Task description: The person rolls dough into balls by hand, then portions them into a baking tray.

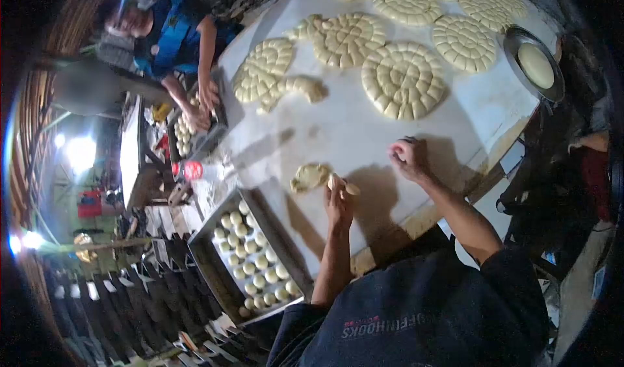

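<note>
My left hand [339, 198] is closed on a small piece of pale dough [351, 189] over the pale worktop [286, 139]. Just left of its fingers lies a flattened, uneven dough piece [310, 178]. Apart from it, to the right, my right hand [409, 159] is curled above the worktop; what it holds, if anything, is too small to tell. Beyond both hands rests a round, segmented dough wheel [403, 81]. To the lower left, a metal tray [286, 250] holds several rows of dough balls [261, 262].
Several more dough wheels [348, 40] cover the far worktop. A metal bowl [559, 89] with a dough mass sits at the right edge. At upper left, a co-worker [172, 32] has both hands at another tray of balls [184, 136]. A red-labelled bottle [193, 170] is nearby.
</note>
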The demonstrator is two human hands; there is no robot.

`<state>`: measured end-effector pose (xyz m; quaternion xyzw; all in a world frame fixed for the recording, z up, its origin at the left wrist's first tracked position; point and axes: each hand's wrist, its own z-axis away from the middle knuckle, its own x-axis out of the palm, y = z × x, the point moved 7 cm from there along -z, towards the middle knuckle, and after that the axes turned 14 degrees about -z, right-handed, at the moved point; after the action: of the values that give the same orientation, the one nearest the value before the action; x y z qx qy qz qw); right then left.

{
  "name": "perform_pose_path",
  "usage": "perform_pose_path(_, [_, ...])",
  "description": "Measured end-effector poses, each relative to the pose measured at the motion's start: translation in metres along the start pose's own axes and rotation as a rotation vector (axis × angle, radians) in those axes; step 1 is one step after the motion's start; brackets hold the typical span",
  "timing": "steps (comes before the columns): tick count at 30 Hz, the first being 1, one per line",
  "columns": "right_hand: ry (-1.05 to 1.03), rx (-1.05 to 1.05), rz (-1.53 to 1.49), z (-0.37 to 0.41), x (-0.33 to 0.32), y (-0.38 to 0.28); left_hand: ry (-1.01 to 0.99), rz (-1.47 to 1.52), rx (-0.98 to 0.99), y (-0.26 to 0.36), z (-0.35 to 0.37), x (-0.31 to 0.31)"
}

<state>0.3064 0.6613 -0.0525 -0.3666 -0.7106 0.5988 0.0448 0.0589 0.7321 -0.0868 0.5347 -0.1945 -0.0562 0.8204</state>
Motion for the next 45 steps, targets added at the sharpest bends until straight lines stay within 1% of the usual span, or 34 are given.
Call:
perform_pose_path(2, [-0.151, -0.199, -0.242, 0.038, 0.054, -0.027, 0.010, 0.202, 0.004, 0.000, 0.028, -0.004])
perform_pose_path(3, [-0.234, -0.109, -0.304, 0.056, 0.071, -0.062, 0.018, 0.223, -0.007, -0.007, 0.039, -0.014])
perform_pose_path(4, [-0.288, 0.146, -0.521, 0.080, 0.096, -0.076, -0.022, 0.199, 0.026, -0.011, 0.049, -0.022])
perform_pose_path(5, [-0.305, 0.159, -0.500, 0.100, 0.116, -0.084, -0.062, 0.180, 0.059, -0.017, 0.058, -0.026])
perform_pose_path(6, [-0.172, 0.159, -0.518, 0.115, 0.126, -0.082, -0.035, 0.155, 0.213, -0.029, 0.058, -0.039])
perform_pose_path(7, [-0.043, 0.154, -0.534, 0.128, 0.128, -0.075, -0.020, 0.182, 0.205, -0.029, 0.070, -0.044])
perform_pose_path(8, [-0.063, 0.187, -0.671, 0.137, 0.133, -0.068, 0.057, -0.020, 0.327, -0.009, 0.086, -0.055])
perform_pose_path(9, [-0.136, 0.391, -0.836, 0.140, 0.127, -0.076, 0.135, -0.233, 0.441, 0.006, 0.100, -0.068])
perform_pose_path(10, [-0.119, 0.308, -0.758, 0.139, 0.117, -0.070, 0.153, -0.224, 0.428, 0.007, 0.108, -0.080])
perform_pose_path(11, [-0.101, 0.226, -0.682, 0.137, 0.105, -0.062, 0.251, -0.461, 0.514, 0.013, 0.119, -0.091])
perform_pose_path(12, [-0.031, 0.357, -0.667, 0.135, 0.088, -0.050, 0.345, -0.702, 0.594, 0.018, 0.128, -0.098])
perform_pose_path(13, [0.043, 0.484, -0.646, 0.130, 0.065, -0.042, 0.469, -0.725, 0.504, 0.010, 0.132, -0.114])
perform_pose_path(15, [0.225, 0.205, -0.437, 0.106, 0.006, -0.035, 0.435, -0.505, 0.290, -0.006, 0.139, -0.132])
perform_pose_path(16, [0.216, 0.201, -0.443, 0.106, -0.015, -0.018, 0.300, -0.749, 0.285, -0.003, 0.141, -0.123])
perform_pose_path(17, [0.007, 0.092, -0.300, 0.108, -0.023, -0.006, 0.163, -0.992, 0.273, -0.002, 0.143, -0.115])
perform_pose_path(18, [-0.202, -0.023, -0.157, 0.104, -0.018, -0.002, 0.208, -1.221, 0.556, -0.008, 0.129, -0.121])
perform_pose_path(19, [-0.217, -0.036, -0.169, 0.087, -0.022, -0.004, 0.333, -1.446, 0.844, -0.017, 0.120, -0.128])
perform_pose_path(20, [-0.413, -0.276, 0.091, 0.073, -0.018, -0.030, 0.298, -1.497, 0.649, -0.007, 0.091, -0.134])
perform_pose_path(21, [-0.599, -0.511, 0.349, 0.072, -0.007, -0.045, 0.281, -1.525, 0.498, 0.024, 0.075, -0.114])
perform_pose_path(22, [-0.576, -0.508, 0.305, 0.047, 0.003, -0.045, 0.263, -1.557, 0.346, 0.057, 0.060, -0.092])
perform_pose_path(23, [-0.581, -0.507, 0.289, 0.030, 0.022, -0.045, 0.269, -1.569, 0.334, 0.063, 0.046, -0.072])
perform_pose_path(25, [-0.374, -0.373, 0.157, -0.003, 0.049, -0.048, 0.455, -1.374, 0.554, 0.078, 0.035, -0.035])
perform_pose_path(26, [-0.377, -0.380, 0.130, 0.002, 0.068, -0.052, 0.432, -1.352, 0.542, 0.063, 0.028, -0.021])
perform_pose_path(29, [-0.575, -0.431, 0.157, 0.057, 0.078, -0.072, 0.372, -1.348, 0.551, 0.025, 0.056, 0.010])
perform_pose_path(31, [-0.669, -0.676, -0.004, 0.087, 0.051, -0.070, 0.209, -1.651, 0.656, -0.014, 0.097, -0.009])
perform_pose_path(33, [-0.729, -0.748, 0.067, 0.061, 0.020, -0.041, 0.149, -1.566, 0.666, 0.032, 0.113, -0.019])
perform_pose_path(35, [-0.799, -0.602, 0.111, 0.023, 0.023, -0.025, 0.222, -1.567, 0.439, 0.046, 0.088, -0.060])
perform_pose_path(37, [-0.667, -0.542, 0.122, -0.009, 0.049, -0.041, 0.452, -1.572, 0.647, 0.059, 0.046, -0.069])
perform_pose_path(38, [-0.667, -0.544, 0.121, -0.009, 0.068, -0.049, 0.505, -1.527, 0.613, 0.065, 0.027, -0.059])
perform_pose_path(39, [-0.586, -0.476, 0.127, -0.009, 0.082, -0.054, 0.560, -1.477, 0.573, 0.064, 0.015, -0.043])
perform_pose_path(40, [-0.513, -0.413, 0.132, -0.006, 0.089, -0.058, 0.555, -1.279, 0.586, 0.054, 0.011, -0.038])
perform_pose_path(41, [-0.554, -0.417, 0.115, 0.007, 0.091, -0.068, 0.492, -1.356, 0.532, 0.060, 0.022, -0.011])
perform_pose_path(43, [-0.755, -0.616, 0.137, 0.051, 0.082, -0.065, 0.393, -1.403, 0.458, 0.038, 0.055, 0.006])
perform_pose_path(45, [-0.859, -0.787, 0.049, 0.060, 0.049, -0.057, 0.313, -1.505, 0.654, 0.021, 0.098, -0.008])
